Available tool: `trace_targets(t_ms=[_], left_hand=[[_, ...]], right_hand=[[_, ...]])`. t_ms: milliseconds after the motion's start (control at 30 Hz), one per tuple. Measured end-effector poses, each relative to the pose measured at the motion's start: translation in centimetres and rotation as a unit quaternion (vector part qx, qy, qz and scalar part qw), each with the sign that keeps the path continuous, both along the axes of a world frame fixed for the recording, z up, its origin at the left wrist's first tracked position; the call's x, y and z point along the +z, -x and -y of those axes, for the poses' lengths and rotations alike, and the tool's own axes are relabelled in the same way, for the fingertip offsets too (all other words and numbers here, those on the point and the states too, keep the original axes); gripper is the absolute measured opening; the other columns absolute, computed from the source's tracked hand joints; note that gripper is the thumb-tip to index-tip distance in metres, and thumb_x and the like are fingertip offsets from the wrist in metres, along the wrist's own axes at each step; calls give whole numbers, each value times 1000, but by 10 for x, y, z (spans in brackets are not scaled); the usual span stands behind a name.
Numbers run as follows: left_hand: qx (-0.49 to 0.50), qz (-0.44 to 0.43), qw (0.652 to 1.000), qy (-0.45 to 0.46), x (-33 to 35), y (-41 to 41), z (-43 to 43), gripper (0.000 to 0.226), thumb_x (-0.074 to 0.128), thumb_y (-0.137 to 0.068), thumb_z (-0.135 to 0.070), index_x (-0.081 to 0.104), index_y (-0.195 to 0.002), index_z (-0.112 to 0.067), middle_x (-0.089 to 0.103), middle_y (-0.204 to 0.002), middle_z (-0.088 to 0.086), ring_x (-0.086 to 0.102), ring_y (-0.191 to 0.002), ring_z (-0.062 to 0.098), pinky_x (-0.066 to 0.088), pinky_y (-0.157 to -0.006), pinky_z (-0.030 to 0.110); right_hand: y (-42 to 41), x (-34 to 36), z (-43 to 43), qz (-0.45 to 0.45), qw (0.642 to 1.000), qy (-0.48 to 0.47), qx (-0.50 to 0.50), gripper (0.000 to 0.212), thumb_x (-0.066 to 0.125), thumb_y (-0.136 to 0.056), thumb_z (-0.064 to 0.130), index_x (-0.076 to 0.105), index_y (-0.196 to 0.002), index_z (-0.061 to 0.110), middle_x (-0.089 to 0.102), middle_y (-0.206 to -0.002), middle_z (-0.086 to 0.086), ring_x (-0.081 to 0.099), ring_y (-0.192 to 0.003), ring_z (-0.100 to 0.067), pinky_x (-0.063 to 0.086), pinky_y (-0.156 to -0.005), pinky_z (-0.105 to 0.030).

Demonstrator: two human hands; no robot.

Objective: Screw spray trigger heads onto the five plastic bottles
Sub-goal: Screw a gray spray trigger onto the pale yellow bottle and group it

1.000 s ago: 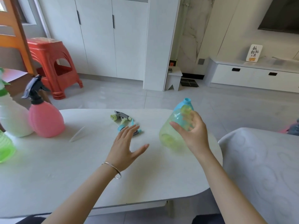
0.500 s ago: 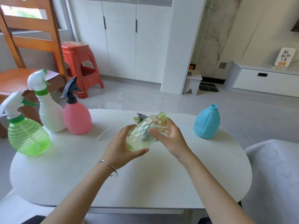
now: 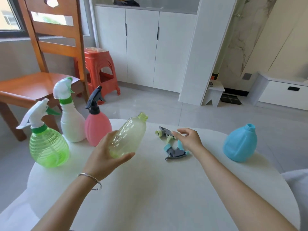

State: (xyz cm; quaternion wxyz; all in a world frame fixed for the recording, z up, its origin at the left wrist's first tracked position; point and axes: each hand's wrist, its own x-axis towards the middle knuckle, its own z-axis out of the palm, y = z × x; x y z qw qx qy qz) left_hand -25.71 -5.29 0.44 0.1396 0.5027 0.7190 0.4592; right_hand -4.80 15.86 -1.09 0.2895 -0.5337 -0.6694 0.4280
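Observation:
My left hand [image 3: 106, 155] grips a clear yellow-green bottle [image 3: 129, 135], tilted above the table with its bare neck pointing up and right. My right hand [image 3: 189, 139] hovers open over two loose trigger heads: a grey and pale-green trigger head [image 3: 164, 132] under the fingertips, and a grey and blue trigger head [image 3: 175, 151] just in front of the palm. A blue bottle [image 3: 240, 144] with no head stands at the right. At the left stand a green bottle [image 3: 48, 145], a white bottle [image 3: 71, 120] and a pink bottle [image 3: 97, 129], each with a trigger head on.
All of this sits on a white rounded table [image 3: 150, 189]. A wooden chair [image 3: 41, 64] and a red plastic stool [image 3: 100, 70] stand behind the table's left side. A grey-white cushion edge [image 3: 298, 180] shows at the right.
My right hand has let go of the yellow-green bottle and moved right over the trigger heads. My left hand alone now holds the bottle, shifted left. The view tilted up and left.

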Motion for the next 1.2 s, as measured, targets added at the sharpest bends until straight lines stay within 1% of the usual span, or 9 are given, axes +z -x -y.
trace_targets(t_ms=[133, 200, 367, 500, 567, 633, 767, 967, 1200], left_hand=[[1, 4, 1000, -9, 0, 5, -5, 68, 82, -60, -44, 44, -116, -42, 59, -112, -14, 53, -101, -11, 40, -78, 9], [3, 5, 1000, -12, 0, 9, -7, 71, 82, -59, -45, 44, -119, -41, 58, -113, -14, 53, -103, -9, 40, -78, 11], [14, -2, 1000, -18, -1, 12, -8, 74, 81, -59, -45, 44, -123, -38, 57, -115, -13, 53, -103, -5, 41, -78, 16], [12, -10, 1000, -22, 1, 7, -9, 70, 82, -59, -44, 42, -117, -44, 56, -112, -19, 51, -101, -12, 39, -75, 9], [13, -8, 1000, -26, 2, 5, -10, 69, 82, -59, -43, 42, -116, -43, 56, -111, -19, 52, -101, -9, 39, -74, 9], [7, -10, 999, -29, 2, 3, -10, 70, 82, -59, -43, 42, -116, -43, 56, -111, -20, 52, -101, -10, 39, -74, 8], [-6, -18, 999, -33, 3, -3, -10, 72, 83, -59, -43, 42, -118, -42, 52, -113, -25, 49, -102, -14, 38, -75, 6], [-25, -12, 999, -28, 0, -14, -12, 83, 78, -51, -58, 45, -123, -33, 55, -116, -12, 53, -105, 5, 40, -85, 20], [-30, -42, 999, 3, -4, -26, -12, 92, 67, -47, -67, 44, -127, -29, 54, -118, -10, 52, -109, 12, 43, -93, 30]], right_hand=[[14, -12, -28, 63, 996, 57, 13, 64, 80, -65, 44, 61, -117, 11, 61, -119, -5, 57, -112, -20, 42, -100, -33], [20, -16, -34, 93, 994, 60, 19, 58, 83, -60, 46, 63, -106, 15, 62, -109, -1, 58, -109, -21, 43, -100, -35], [34, -4, -30, 204, 979, 3, 16, 34, 79, -61, 45, 57, -62, 21, 63, -76, 2, 58, -82, -23, 43, -75, -33], [40, 5, -24, 231, 973, -11, 19, 49, 73, -64, 32, 29, -46, 21, 29, -49, 2, 32, -53, -20, 20, -49, -31], [36, 4, -24, 193, 981, -22, 3, 40, 71, -64, 29, 36, -50, 17, 32, -53, 1, 32, -53, -19, 21, -49, -30], [27, 6, -25, 133, 991, -25, 1, 28, 75, -66, 28, 51, -73, 14, 49, -68, 1, 48, -64, -20, 33, -53, -28], [7, 16, -19, -25, 999, 15, 20, 50, 82, -68, 19, 58, -110, 5, 64, -99, -10, 64, -87, -22, 55, -83, -35], [-24, 42, 9, -163, 986, -19, -22, 30, 75, -76, 11, 61, -101, 1, 68, -92, -15, 68, -82, -26, 56, -59, -17], [-67, 40, 55, -294, 948, -14, -124, 13, 65, -86, 19, 63, -95, 10, 71, -92, -5, 71, -79, -19, 55, -60, -18]])
